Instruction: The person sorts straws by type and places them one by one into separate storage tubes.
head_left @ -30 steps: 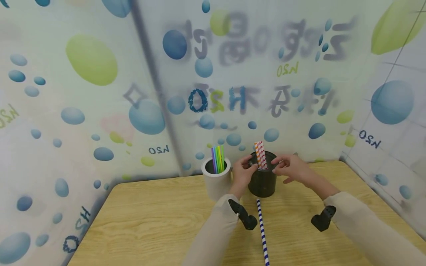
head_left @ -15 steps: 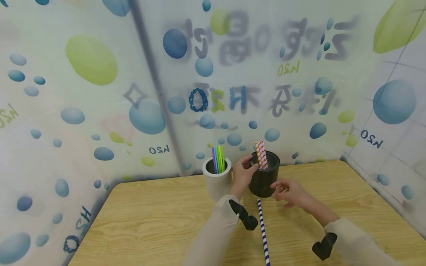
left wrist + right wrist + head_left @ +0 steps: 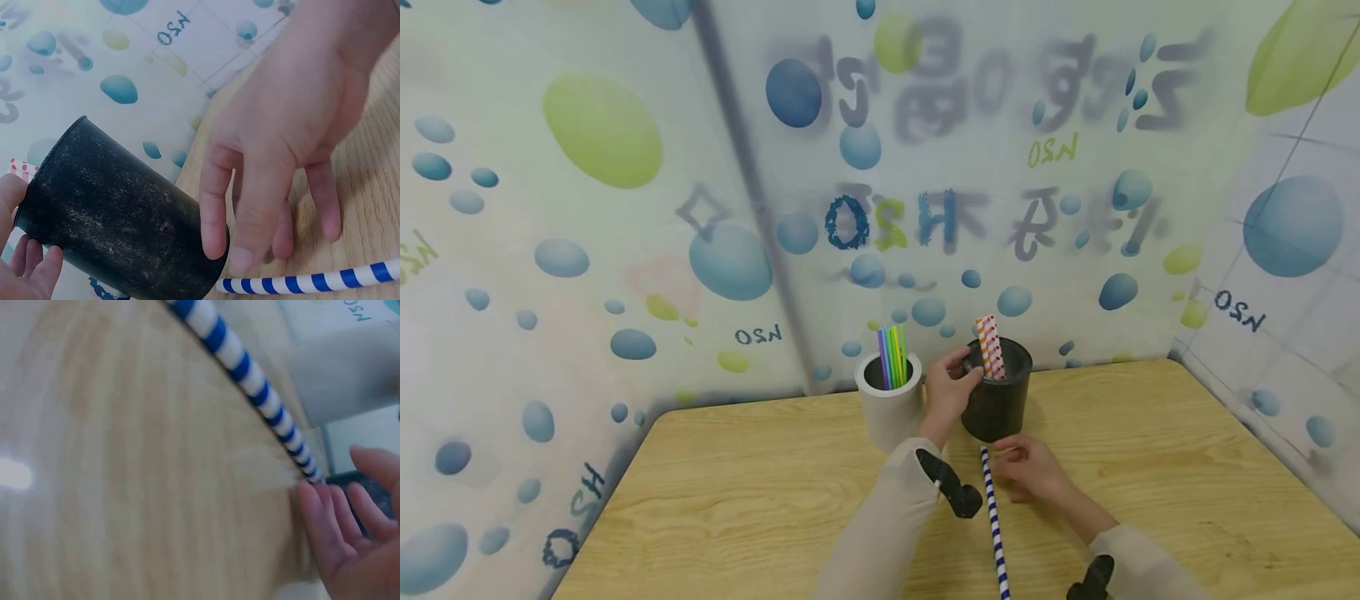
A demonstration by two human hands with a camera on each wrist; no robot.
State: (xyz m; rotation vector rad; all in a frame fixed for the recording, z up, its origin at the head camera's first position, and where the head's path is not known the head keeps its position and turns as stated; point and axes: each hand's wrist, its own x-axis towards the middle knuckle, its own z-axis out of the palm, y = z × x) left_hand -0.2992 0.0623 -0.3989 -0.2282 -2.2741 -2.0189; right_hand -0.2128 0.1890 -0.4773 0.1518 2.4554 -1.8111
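A black cup (image 3: 1000, 408) stands upright on the table, with orange- and red-patterned paper straws (image 3: 991, 350) leaning inside it. My left hand (image 3: 947, 396) grips the left side of its rim between thumb and fingers. In front of the cup lies a blue-and-white striped paper straw (image 3: 995, 525), pointing towards me. My right hand (image 3: 1030, 471) is just right of the straw's far end, fingers loosely bent and pointing down in the left wrist view. In the right wrist view, its fingertips (image 3: 306, 490) are beside the striped straw (image 3: 250, 381); whether they touch it I cannot tell.
Left of the black cup stands a light grey cup (image 3: 891, 417) with several purple, blue, green and yellow straws (image 3: 892, 358). Behind the wooden table (image 3: 760, 500) hangs a pale sheet (image 3: 865, 317) printed with blue and green drops.
My right hand has come down from the black cup's right rim, towards me and left, to the striped straw's far end. The left hand has kept its hold on the cup.
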